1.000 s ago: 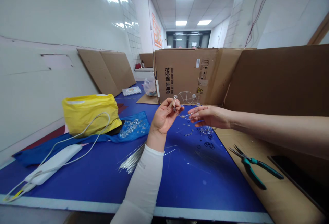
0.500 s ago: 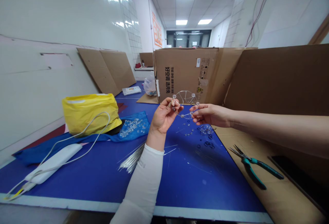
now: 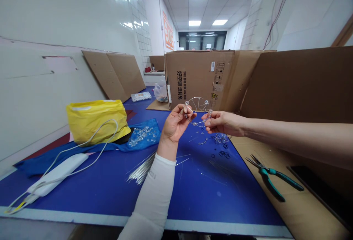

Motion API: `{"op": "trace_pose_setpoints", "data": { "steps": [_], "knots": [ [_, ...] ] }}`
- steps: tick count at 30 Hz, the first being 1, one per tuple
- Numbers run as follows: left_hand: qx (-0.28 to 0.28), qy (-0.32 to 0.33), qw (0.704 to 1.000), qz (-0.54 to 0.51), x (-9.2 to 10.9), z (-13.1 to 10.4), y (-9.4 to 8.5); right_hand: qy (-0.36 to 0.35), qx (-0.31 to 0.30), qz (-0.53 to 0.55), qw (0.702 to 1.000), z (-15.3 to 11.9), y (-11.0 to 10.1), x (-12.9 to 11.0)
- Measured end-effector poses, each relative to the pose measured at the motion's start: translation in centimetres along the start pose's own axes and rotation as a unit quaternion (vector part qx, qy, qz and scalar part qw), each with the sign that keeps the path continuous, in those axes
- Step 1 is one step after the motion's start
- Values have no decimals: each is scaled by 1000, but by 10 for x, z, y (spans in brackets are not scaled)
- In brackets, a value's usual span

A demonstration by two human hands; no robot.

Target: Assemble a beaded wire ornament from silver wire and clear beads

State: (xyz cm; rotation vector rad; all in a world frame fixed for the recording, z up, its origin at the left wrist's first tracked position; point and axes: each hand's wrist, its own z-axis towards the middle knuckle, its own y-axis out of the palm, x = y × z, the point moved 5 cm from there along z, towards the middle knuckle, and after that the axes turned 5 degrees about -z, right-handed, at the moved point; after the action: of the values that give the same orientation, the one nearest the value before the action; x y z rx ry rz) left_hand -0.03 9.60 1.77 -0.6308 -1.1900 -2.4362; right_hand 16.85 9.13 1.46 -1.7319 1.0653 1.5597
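Note:
Both my hands hold a round wire frame (image 3: 199, 98) with clear beads spaced around its rim, raised above the blue table. My left hand (image 3: 176, 123) pinches its left side between thumb and fingers. At the lower right of the ring, my right hand (image 3: 219, 122) has its fingertips closed on the rim beside a bead. Below the hands lie small black rings (image 3: 224, 154), several loose beads (image 3: 203, 143) and a small heap of clear beaded wire pieces (image 3: 221, 138). A bundle of straight metal wires (image 3: 142, 170) rests by my left forearm.
Needle-nose pliers (image 3: 271, 174) with green-black handles lie on cardboard at the right, near a dark flat object (image 3: 320, 196). Clear beads (image 3: 142, 136) sit on blue cloth beside a yellow bag (image 3: 96, 122). A white power strip (image 3: 57, 175) with a cable lies left. A cardboard box (image 3: 198, 74) stands behind.
My right hand has shifted slightly left along the ring's rim, its fingertips closer to the lower bead. My left hand keeps its hold almost unmoved.

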Motion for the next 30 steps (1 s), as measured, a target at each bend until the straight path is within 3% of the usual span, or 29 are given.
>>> {"op": "trace_pose_setpoints", "data": {
  "steps": [19,26,30],
  "knots": [
    [33,-9,999,2,0,0,-1,5,-24,9,1000,1,5,-1],
    [7,-13,999,51,5,-3,5,11,-15,7,1000,0,2,1],
    [30,-36,997,55,3,-3,4,19,-22,13,999,0,1,4]
  ]
}}
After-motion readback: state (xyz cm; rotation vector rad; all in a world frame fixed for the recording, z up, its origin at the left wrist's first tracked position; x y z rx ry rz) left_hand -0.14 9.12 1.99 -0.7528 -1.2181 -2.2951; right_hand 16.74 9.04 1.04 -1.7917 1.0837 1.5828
